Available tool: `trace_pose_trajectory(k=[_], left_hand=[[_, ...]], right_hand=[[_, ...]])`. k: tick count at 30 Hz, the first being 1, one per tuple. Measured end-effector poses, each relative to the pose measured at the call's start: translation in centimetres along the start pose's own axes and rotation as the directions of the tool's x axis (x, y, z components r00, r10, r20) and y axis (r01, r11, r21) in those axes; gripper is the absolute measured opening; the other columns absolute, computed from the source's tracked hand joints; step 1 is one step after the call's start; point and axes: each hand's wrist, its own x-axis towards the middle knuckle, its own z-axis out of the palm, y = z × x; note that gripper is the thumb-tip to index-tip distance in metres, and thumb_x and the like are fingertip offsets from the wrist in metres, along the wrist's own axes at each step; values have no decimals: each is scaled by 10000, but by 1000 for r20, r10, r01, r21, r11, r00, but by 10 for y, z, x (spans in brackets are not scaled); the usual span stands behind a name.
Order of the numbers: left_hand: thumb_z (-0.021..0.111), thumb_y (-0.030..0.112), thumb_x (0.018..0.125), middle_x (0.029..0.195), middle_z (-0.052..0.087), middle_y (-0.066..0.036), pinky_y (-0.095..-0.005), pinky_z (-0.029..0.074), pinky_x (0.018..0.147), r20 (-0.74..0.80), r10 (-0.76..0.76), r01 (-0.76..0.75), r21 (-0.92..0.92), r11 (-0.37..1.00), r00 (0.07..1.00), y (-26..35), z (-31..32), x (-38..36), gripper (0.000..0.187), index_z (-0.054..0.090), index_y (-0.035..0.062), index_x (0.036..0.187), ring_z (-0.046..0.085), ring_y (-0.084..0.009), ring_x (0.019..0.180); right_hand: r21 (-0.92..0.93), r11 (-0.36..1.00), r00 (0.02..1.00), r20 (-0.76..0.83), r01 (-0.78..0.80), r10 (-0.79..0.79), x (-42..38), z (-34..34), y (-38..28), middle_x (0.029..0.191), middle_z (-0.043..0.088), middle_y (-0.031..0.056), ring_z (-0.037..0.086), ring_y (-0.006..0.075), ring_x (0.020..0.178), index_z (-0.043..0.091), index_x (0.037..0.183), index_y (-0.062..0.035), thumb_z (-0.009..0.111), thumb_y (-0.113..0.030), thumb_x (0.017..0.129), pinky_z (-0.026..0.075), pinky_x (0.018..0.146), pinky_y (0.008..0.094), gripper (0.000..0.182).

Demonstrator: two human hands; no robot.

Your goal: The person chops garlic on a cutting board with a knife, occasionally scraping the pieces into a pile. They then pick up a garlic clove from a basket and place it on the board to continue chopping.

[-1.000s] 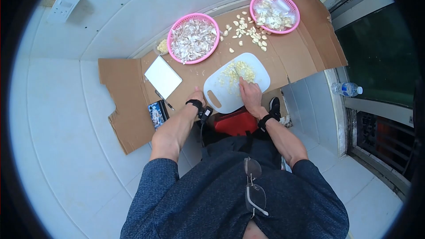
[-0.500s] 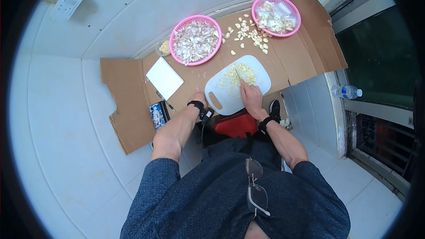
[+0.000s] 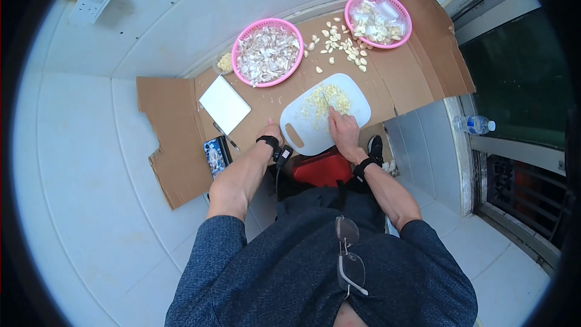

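Observation:
A white cutting board [image 3: 310, 141] lies on the cardboard [image 3: 266, 104] with chopped garlic [image 3: 339, 102] spread over its upper part. My right hand [image 3: 344, 128] is closed round the handle of a knife [image 3: 325, 98], its thin blade among the garlic bits. My left hand [image 3: 270, 130] rests at the board's left edge, near the handle slot; its fingers are too small and foreshortened to read. Whole peeled cloves [image 3: 351, 50] lie behind the board. Beside them stands a pink basket of garlic skins [image 3: 268, 56].
A second pink basket [image 3: 408, 29] holds bagged garlic at the back right. At the left are a small tub of minced garlic [image 3: 225, 63], a notepad [image 3: 224, 105], a pen [image 3: 226, 137] and a phone-like patterned item [image 3: 215, 157]. A bottle [image 3: 475, 125] lies by the window.
The knife and my right hand have shifted very slightly. My left hand stays beside the board, and the whole table view sits a few pixels higher.

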Motion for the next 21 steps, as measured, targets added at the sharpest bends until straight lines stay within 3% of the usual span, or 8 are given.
trace_pose_trajectory(k=[21], left_hand=[[258,708,1159,1648,531,-331,-477,424,1264,3,22,-22,-8,1000,1000,0,-2,-7,944,550,-89,1573,515,-420,1550]], right_hand=[[1,1000,1000,20,16,-16,-3,14,4,791,691,109,693,285,768,755,1326,-76,765,-135,1029,522,767,435,303]])
